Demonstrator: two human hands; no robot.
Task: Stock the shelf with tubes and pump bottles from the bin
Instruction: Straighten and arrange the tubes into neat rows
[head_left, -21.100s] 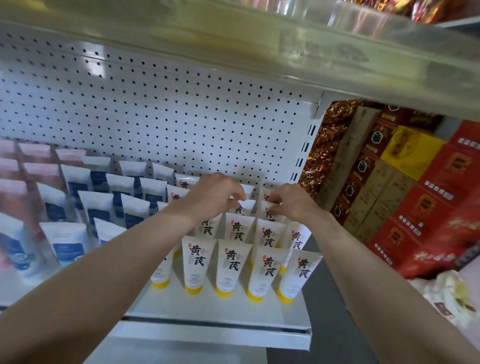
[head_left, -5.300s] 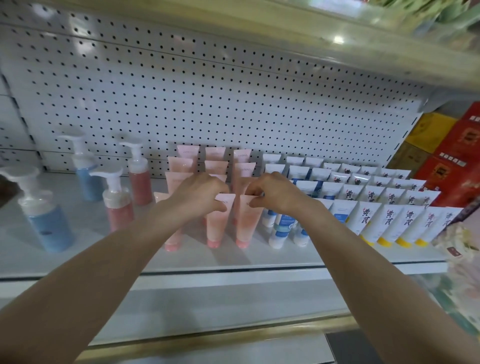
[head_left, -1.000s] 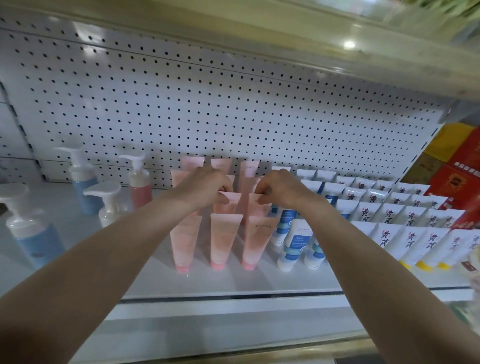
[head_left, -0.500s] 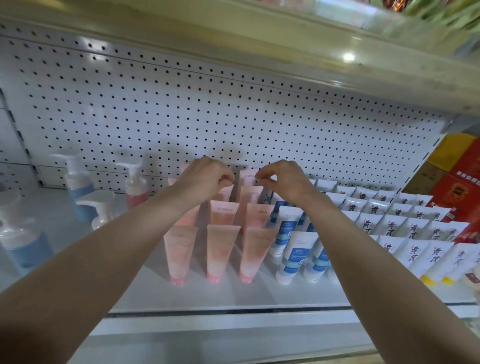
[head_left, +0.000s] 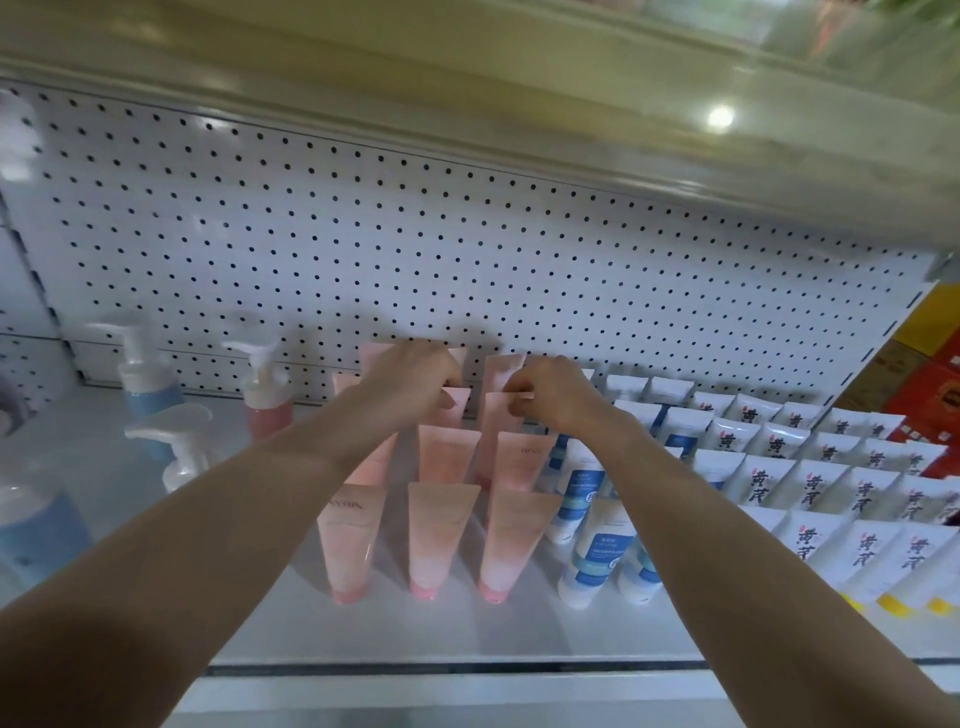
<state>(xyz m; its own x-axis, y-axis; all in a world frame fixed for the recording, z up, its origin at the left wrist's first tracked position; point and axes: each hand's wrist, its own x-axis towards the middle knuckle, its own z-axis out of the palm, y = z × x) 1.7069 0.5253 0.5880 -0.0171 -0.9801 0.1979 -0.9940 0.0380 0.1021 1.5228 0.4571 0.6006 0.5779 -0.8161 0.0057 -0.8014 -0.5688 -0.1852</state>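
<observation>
While pinching rear pink tubes (head_left: 497, 423) by their crimps with left hand (head_left: 415, 382) and right hand (head_left: 553, 397), risks toppling nearer rows (head_left: 441, 535) through a dipped wrist.

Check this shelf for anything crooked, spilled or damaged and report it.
Nothing is spilled or visibly damaged. The pink tubes stand in even rows; the left hand and right hand pinch tube tops in the back rows. Only the pump bottles at the left look loose: staggered rather than lined up.
</observation>
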